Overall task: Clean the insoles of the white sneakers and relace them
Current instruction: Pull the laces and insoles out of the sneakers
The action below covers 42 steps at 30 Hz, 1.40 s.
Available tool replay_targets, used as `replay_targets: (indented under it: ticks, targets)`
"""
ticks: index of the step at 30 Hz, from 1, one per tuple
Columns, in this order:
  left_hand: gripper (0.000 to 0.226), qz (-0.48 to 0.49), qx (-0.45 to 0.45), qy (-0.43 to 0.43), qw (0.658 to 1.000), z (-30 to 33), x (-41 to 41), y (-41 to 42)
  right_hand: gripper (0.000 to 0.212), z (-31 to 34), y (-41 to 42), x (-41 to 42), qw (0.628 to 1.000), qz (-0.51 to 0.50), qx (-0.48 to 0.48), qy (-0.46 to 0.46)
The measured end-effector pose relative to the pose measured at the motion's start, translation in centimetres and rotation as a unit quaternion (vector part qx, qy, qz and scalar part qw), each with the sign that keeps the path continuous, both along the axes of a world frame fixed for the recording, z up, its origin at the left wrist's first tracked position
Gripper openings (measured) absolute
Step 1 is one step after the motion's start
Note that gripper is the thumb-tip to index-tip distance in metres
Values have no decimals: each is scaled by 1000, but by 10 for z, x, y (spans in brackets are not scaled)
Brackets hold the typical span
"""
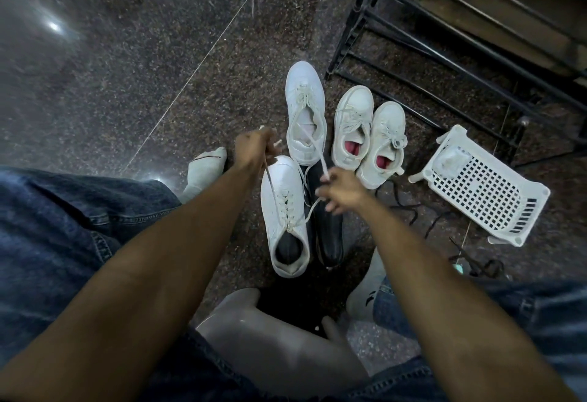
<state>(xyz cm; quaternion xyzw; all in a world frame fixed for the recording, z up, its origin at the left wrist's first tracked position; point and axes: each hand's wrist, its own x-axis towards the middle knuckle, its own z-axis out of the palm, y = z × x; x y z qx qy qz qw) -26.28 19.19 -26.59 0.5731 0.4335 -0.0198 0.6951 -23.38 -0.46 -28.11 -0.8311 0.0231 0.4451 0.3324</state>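
Observation:
A white sneaker [284, 211] lies on the floor in front of me, toe pointing away, with a dark insole showing in its opening. Its white lace [309, 211] is threaded through the eyelets and both ends are pulled taut. My left hand [254, 147] grips one lace end above the toe. My right hand [340, 190] pinches the other end to the right of the shoe. The second white sneaker [305, 109] lies farther away, its lace loose. A dark insole [328, 226] lies flat between my hands and the near sneaker.
A smaller pair of white sneakers with pink insoles [370, 137] sits to the right. A white plastic basket [482, 188] lies tipped on its side beside a black metal rack [444, 36]. Black laces [470, 258] trail on the granite floor. I sit on a grey stool [279, 344].

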Motion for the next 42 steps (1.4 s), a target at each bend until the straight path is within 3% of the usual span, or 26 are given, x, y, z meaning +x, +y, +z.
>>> replay_targets:
  ticks: [2,4,7,9,12,15,18,20,26,31,33,35,37,38,40,42]
  targets:
    - [15,-4,42,-15,999,-5,3,-2,49,-18,2,-28,993,84,-73,-24]
    - [13,-77,157,47,984,-17,-4,-4,60,-23,3,-54,979,144,-132,-51]
    - [46,-248,312,202,895,-41,-39,-13,58,-28,6,-81,964,197,-171,-52]
    - [45,-337,305,230,861,-51,-66,-25,57,-32,10,-89,965,192,-172,-56]
    - [34,-443,212,227,841,-60,-91,-45,46,-39,16,-93,963,180,-177,-92]
    - [37,-460,251,228,820,-60,-95,-51,39,-41,19,-94,958,184,-187,-118]
    - [35,-502,335,234,762,-58,-91,-52,32,-43,19,-94,957,189,-181,-128]
    - [28,-510,364,229,745,-59,-90,-49,30,-44,13,-93,959,175,-179,-131]
    - [51,-480,310,270,775,-58,-97,-27,20,-51,-7,-87,973,114,-169,-108]
    - [36,-483,367,227,762,-55,-96,-30,20,-50,-2,-85,976,91,-170,-98]
    - [26,-514,428,150,728,-59,-101,-31,21,-50,2,-85,976,86,-174,-95]
    - [15,-545,507,57,665,-65,-107,-39,19,-48,7,-85,978,79,-172,-86]
    - [16,-556,547,32,625,-69,-113,-55,9,-47,8,-81,982,67,-166,-59]
    - [23,-560,548,57,619,-72,-117,-65,12,-47,8,-79,984,55,-162,-43]
    - [31,-531,541,123,640,-77,-124,-78,19,-48,7,-76,988,39,-150,-16]
    - [25,-497,541,158,659,-82,-127,-82,15,-51,5,-74,989,36,-142,-1]
